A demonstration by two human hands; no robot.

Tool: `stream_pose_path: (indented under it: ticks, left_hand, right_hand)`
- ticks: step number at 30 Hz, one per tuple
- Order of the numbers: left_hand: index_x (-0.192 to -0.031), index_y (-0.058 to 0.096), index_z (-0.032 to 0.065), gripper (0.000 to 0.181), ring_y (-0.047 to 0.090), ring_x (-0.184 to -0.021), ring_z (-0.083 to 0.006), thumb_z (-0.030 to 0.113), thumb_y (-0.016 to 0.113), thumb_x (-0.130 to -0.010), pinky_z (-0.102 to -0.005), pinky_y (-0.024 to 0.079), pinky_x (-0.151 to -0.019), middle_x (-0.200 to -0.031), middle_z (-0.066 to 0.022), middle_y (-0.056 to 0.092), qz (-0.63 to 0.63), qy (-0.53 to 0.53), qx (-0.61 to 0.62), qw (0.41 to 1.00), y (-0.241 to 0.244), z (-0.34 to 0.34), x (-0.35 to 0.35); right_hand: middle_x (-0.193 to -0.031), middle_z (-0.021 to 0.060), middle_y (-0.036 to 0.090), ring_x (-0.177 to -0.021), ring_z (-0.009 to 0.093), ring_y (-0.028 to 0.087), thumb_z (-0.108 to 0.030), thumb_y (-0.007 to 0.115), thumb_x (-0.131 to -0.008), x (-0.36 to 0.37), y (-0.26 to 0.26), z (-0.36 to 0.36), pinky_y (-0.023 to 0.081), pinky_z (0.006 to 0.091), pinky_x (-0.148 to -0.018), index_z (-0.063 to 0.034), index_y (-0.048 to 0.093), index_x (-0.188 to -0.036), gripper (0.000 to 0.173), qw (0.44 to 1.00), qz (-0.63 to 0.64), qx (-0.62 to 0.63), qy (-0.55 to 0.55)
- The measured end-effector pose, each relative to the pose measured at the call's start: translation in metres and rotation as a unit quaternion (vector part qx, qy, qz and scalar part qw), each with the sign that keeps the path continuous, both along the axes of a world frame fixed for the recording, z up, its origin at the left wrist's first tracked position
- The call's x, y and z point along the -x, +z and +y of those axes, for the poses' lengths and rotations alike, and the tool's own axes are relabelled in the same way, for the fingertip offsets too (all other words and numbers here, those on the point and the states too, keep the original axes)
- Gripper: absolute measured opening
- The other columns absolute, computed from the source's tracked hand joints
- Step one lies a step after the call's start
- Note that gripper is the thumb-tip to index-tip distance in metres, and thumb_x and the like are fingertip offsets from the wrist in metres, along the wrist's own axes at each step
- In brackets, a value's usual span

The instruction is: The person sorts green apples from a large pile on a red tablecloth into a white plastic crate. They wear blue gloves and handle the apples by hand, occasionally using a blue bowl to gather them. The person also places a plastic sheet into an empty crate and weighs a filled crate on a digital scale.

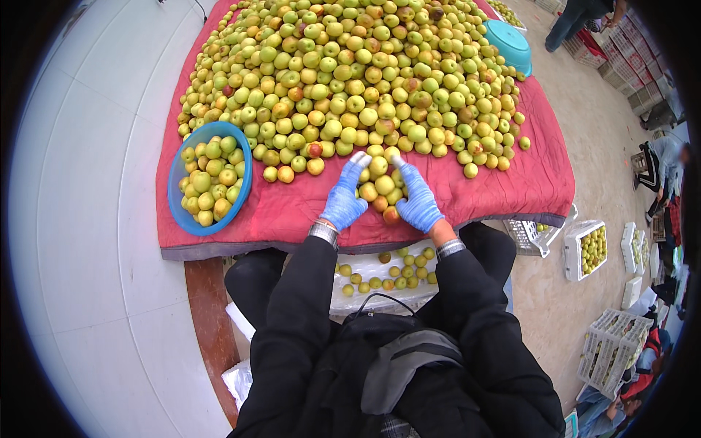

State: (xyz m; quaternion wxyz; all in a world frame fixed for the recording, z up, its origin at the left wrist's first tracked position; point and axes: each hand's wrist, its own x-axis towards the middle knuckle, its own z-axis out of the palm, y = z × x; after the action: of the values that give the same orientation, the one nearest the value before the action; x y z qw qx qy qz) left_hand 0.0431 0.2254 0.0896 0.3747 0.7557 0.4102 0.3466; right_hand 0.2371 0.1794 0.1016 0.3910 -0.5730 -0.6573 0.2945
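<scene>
Both my hands wear blue knitted gloves with whitish fingertips. My left hand (346,191) is cupped against the left side of a small cluster of round yellow-green fruits (381,180). From the right, my right hand (417,197) presses in on the same cluster. The fruits are held between the two palms over a red quilted cloth (285,211); whether they are lifted off it I cannot tell. Directly beyond my fingertips begins a large heap of the same fruits (339,82), some blushed red or brown.
A blue plastic basin (247,189) of fruits tilts at the cloth's left. Beside the heap lies an overturned turquoise basin (509,44). Below the table edge, a foam-lined crate (361,268) holds scattered fruits. Crates of fruit (586,251) stand on the floor at right, with people (665,159) beyond.
</scene>
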Motion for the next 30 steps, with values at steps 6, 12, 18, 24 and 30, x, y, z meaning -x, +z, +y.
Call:
stream_pose_path:
  ticks: [6, 12, 18, 24, 30]
  left_hand:
    - [-0.132, 0.052, 0.0117, 0.065, 0.049, -0.125, -0.0333, -0.009, 0.056, -0.07, -0.0376, 0.043, -0.105, -0.137, -0.0127, 0.047, 0.046, 0.016, 0.023, 0.999, 0.015, -0.057, -0.009]
    - [-0.126, 0.058, 0.0129, 0.062, 0.051, -0.123, -0.0313, -0.007, 0.056, -0.067, -0.0416, 0.043, -0.104, -0.13, -0.0106, 0.054, 0.088, 0.016, -0.043, 0.995, 0.007, -0.108, -0.017]
    - [-0.126, 0.054, 0.0054, 0.053, 0.048, -0.122, -0.0344, 0.004, 0.066, -0.074, -0.0454, 0.038, -0.106, -0.131, -0.0143, 0.051, 0.077, 0.241, -0.173, 0.952, 0.025, -0.031, 0.028]
    - [-0.136, 0.045, 0.0055, 0.076, 0.045, -0.121, -0.0359, 0.023, 0.08, -0.071, -0.0474, 0.034, -0.107, -0.126, -0.0141, 0.052, 0.183, 0.334, -0.184, 0.906, -0.004, 0.014, 0.014]
    - [-0.128, 0.055, 0.0082, 0.058, 0.049, -0.12, -0.0319, 0.016, 0.076, -0.074, -0.0428, 0.038, -0.102, -0.121, -0.0137, 0.056, 0.119, 0.145, -0.176, 0.966, 0.003, -0.011, -0.035]
  right_hand:
    - [-0.126, 0.02, 0.056, -0.117, 0.038, 0.054, 0.009, 0.053, -0.069, 0.009, -0.005, -0.056, 0.044, 0.0413, -0.102, -0.0076, 0.049, -0.137, 0.07, 0.999, -0.033, -0.017, -0.008]
    - [-0.127, 0.0188, 0.056, -0.12, 0.036, 0.053, 0.006, 0.053, -0.072, 0.009, -0.026, -0.098, 0.041, 0.0429, -0.106, -0.0034, 0.052, -0.132, 0.061, 0.999, -0.015, -0.044, 0.002]
    - [-0.133, 0.0185, 0.051, -0.126, 0.035, 0.046, -0.008, 0.067, -0.075, -0.097, 0.0, -0.021, 0.037, 0.0439, -0.107, -0.0092, 0.05, -0.135, 0.063, 0.933, -0.058, -0.141, -0.324]
    - [-0.125, 0.0185, 0.051, -0.119, 0.037, 0.046, -0.024, 0.078, -0.072, -0.121, -0.02, 0.026, 0.038, 0.0443, -0.104, -0.0148, 0.051, -0.135, 0.069, 0.931, -0.209, -0.068, -0.29]
    - [-0.118, 0.0157, 0.056, -0.107, 0.033, 0.056, -0.018, 0.072, -0.079, -0.082, -0.019, 0.034, 0.045, 0.0396, -0.095, -0.0086, 0.053, -0.127, 0.052, 0.96, -0.048, -0.03, -0.273]
